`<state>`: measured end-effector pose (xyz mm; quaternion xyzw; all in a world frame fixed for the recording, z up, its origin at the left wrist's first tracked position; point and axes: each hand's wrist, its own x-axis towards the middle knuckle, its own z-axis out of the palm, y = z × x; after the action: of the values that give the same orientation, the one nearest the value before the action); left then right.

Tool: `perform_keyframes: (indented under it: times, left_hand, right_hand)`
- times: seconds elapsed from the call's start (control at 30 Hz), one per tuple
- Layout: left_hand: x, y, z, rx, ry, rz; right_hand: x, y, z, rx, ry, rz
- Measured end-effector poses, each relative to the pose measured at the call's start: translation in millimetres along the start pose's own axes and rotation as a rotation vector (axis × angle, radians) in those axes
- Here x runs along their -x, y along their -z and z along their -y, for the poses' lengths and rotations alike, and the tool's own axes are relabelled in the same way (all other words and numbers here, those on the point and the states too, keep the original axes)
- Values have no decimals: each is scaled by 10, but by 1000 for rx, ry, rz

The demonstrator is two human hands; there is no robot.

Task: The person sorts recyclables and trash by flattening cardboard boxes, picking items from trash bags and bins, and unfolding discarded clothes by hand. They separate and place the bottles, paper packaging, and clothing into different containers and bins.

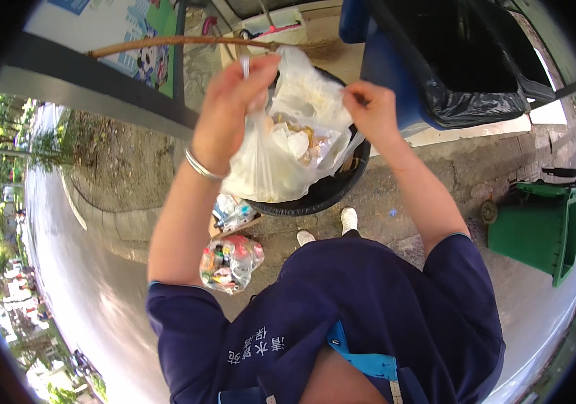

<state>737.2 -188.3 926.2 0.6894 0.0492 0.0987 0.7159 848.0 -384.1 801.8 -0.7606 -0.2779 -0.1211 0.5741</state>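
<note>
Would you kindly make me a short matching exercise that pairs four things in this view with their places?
1. white bag
2. green bin
3. clear bag of colourful items
4. bracelet

A. around the left wrist
B. at the picture's far right
C. between left hand and right hand
D. on the ground, left of the white shoes

Pairs: 1-C, 2-B, 3-D, 4-A

Count: one left hand [231, 101], one right hand [374, 113]; at least one white bag [261, 176]; one black tub [332, 192]; one bag of bottles [231, 264]; one green bin [529, 232]; two shoes [349, 219].
</note>
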Motion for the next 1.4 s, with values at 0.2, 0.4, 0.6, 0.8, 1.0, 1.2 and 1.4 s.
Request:
perform_keyframes:
  times: [0.2,0.4,0.6,0.8,1.0,1.2,1.4]
  left_hand:
    - [-938,-910,-1557,-67,-357,394]
    - [-1586,-2072,-2566,2,-519,480]
    - [-2080,-2836,-1892,-83,-626,371]
    - [-2418,-2690,279,-568,-430,504]
    - [-1667,-1996,862,-459,-223,457]
    - [-1406,-1597,1046,-301,-77,332]
    - [-1171,-1327,1251,-243,45,298]
  right_hand:
    - [-926,1474,798,27,170,-220]
    - [-1445,2653,1313,327,581,-595]
    - [-1694,3245,484,899,656,-633]
    - [-1435,3223,-1276,1204,-168,153]
    - [-1558,3604,-1383,968,-29,-297]
    - [-1664,3708,-1195,1179,58,-166]
    - [-1847,3610,-1296,1273,-100,161]
